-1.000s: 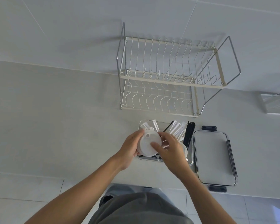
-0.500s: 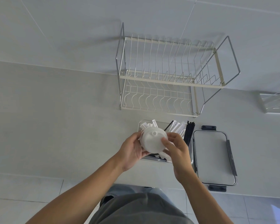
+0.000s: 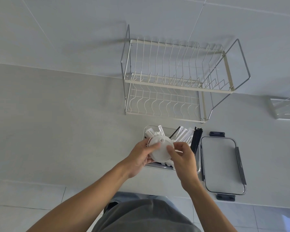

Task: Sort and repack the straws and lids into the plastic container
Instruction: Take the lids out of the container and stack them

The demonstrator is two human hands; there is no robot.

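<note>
lids [image 3: 160, 150] are sitting stacked, gripped between your left hand [image 3: 141, 154] and right hand [image 3: 182, 156] at frame centre; straws [image 3: 185, 135] are already lying in the container [image 3: 198, 166], packing is unfinished.

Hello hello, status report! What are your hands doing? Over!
Both hands, left hand and right hand, gripping white lids above plastic container. Straws inside. Nothing blocking.

The pale counter [image 3: 57, 123] bears a wire dish rack [image 3: 174, 81], plastic container [image 3: 198, 166] and its lid [image 3: 223, 166] beside it
</note>
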